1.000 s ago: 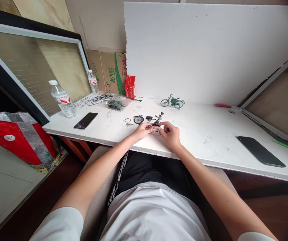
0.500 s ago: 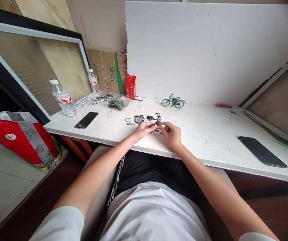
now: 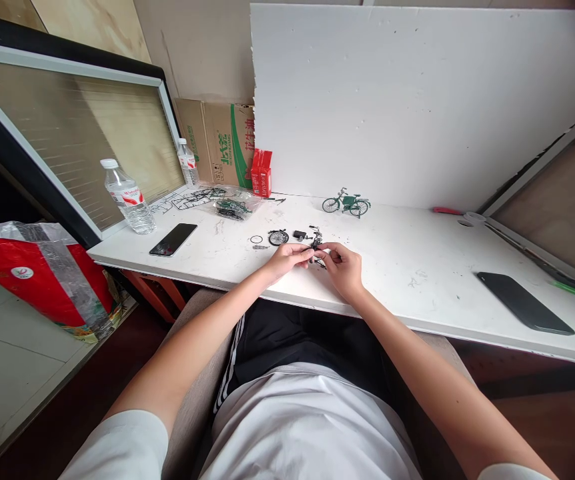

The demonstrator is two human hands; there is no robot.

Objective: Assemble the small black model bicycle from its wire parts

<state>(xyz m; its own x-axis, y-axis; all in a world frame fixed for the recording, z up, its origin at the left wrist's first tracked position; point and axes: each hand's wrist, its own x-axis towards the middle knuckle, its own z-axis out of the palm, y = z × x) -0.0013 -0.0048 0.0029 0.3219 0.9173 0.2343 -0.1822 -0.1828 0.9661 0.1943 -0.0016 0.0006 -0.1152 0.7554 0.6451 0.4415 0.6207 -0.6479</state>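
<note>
A small black model bicycle frame with handlebars is held over the table's front part. My left hand pinches it from the left, fingers closed. From the other side my right hand grips it between thumb and forefinger, the fingertips of both hands nearly meeting. Much of the frame is hidden behind the fingers. Left of it lie a black spoked wheel, a thin black ring and a small grey part. Just behind my left hand sits a small black block-like part.
An assembled green model bicycle stands at the back. A plastic bag of parts, black sprues and a red box are left of it. A water bottle and phone stand and lie left; another phone lies right.
Both hands stay on the model bicycle frame in nearly the same place, with only a slight shift of the fingers. The loose parts have not moved.
</note>
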